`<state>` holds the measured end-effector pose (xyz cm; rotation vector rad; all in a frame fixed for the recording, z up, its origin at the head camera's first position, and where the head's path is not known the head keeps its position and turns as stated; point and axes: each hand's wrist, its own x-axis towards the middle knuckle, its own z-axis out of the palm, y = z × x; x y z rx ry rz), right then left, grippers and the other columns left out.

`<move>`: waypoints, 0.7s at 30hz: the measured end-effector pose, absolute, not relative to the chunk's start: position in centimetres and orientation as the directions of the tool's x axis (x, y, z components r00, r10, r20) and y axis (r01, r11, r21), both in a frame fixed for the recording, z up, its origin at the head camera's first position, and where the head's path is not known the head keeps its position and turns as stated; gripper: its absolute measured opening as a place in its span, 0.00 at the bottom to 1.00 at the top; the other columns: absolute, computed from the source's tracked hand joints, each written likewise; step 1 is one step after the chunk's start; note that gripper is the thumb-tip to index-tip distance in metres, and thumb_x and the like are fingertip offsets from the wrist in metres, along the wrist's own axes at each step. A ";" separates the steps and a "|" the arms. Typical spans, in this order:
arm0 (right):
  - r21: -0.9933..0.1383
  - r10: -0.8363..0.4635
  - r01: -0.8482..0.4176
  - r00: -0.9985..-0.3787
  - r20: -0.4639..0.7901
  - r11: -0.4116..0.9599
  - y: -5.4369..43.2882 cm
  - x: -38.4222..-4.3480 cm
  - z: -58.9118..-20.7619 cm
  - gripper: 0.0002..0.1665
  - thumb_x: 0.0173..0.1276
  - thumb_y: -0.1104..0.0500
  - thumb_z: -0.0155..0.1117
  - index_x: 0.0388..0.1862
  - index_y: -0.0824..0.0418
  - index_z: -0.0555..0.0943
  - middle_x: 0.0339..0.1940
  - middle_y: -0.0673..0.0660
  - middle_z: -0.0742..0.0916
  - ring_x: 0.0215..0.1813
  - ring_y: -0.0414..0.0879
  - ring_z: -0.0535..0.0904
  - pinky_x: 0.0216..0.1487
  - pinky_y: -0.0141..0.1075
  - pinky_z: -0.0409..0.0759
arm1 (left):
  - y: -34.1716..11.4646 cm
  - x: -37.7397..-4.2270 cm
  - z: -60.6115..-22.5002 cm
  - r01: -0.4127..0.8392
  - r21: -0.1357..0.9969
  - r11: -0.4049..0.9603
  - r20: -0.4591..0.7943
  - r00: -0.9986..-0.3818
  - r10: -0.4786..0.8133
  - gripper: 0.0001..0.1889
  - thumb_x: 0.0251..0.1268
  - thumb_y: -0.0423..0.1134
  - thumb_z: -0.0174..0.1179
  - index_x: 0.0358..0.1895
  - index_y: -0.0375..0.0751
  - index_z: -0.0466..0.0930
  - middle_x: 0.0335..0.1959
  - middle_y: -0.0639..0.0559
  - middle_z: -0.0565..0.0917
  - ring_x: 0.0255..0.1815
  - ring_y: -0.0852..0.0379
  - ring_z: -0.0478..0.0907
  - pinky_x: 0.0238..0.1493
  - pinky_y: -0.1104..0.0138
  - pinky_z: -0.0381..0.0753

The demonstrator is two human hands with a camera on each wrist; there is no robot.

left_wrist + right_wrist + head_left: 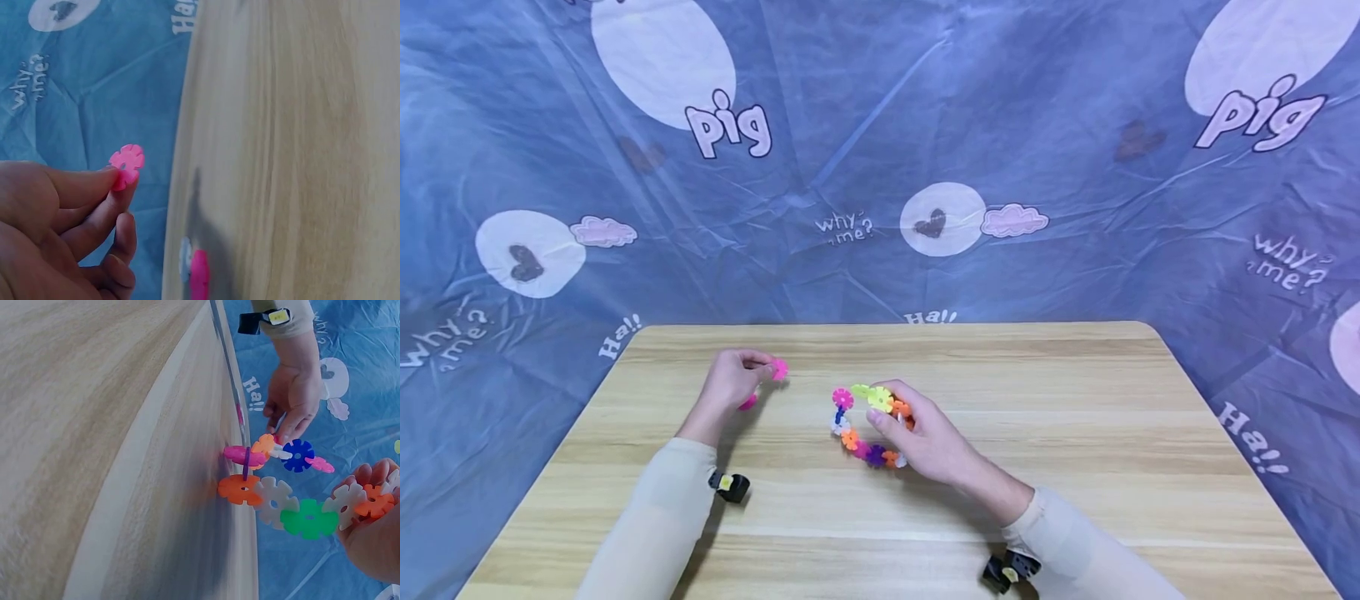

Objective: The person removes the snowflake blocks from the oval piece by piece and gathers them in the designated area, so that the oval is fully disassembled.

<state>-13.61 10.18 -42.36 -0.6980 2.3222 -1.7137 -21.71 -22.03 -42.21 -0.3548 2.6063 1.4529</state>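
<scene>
My left hand [728, 385] pinches one pink notched flower-shaped disc [127, 167] between thumb and fingertips, above the left part of the table. Below that hand lie a loose pink disc [199, 275] and a pale one [185, 258], side by side on edge. In the head view, my right hand [929, 440] grips a curved chain of interlocked discs [876, 455] by its right side. The chain bends into a loop of orange, purple, pink, white, blue and yellow discs. A green disc [309, 519] also shows in it in the right wrist view.
The wooden table [1075, 467] has rounded far corners. A blue printed cloth [865, 125] hangs behind it and along both sides. Each sleeved wrist wears a small black device, one on the left [730, 487] and one on the right [1011, 572].
</scene>
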 end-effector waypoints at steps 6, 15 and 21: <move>-0.938 -0.471 -0.269 -0.871 0.139 0.220 10.2 -13.5 -42.2 0.20 0.85 0.52 0.61 0.69 0.56 0.78 0.53 0.55 0.87 0.51 0.45 0.82 0.56 0.34 0.83 | -22.1 -22.6 -42.9 -0.266 0.781 0.565 -0.223 -0.964 -0.145 0.11 0.77 0.33 0.65 0.56 0.34 0.87 0.47 0.40 0.89 0.24 0.61 0.72 0.24 0.68 0.74; -0.941 -0.478 -0.256 -0.870 0.125 0.220 10.1 -13.5 -42.3 0.21 0.85 0.50 0.60 0.71 0.54 0.78 0.59 0.61 0.86 0.56 0.47 0.82 0.61 0.35 0.82 | -22.5 -23.2 -43.8 -0.226 0.740 0.634 -0.187 -0.974 -0.129 0.10 0.74 0.32 0.67 0.52 0.32 0.89 0.49 0.37 0.90 0.46 0.48 0.83 0.41 0.66 0.79; -0.941 -0.478 -0.259 -0.869 0.128 0.219 10.1 -13.4 -42.3 0.21 0.85 0.50 0.60 0.71 0.54 0.78 0.59 0.61 0.86 0.57 0.48 0.82 0.61 0.36 0.82 | -22.9 -23.4 -44.4 -0.191 0.702 0.686 -0.168 -0.981 -0.101 0.09 0.74 0.32 0.67 0.51 0.32 0.90 0.53 0.34 0.90 0.53 0.44 0.82 0.52 0.58 0.79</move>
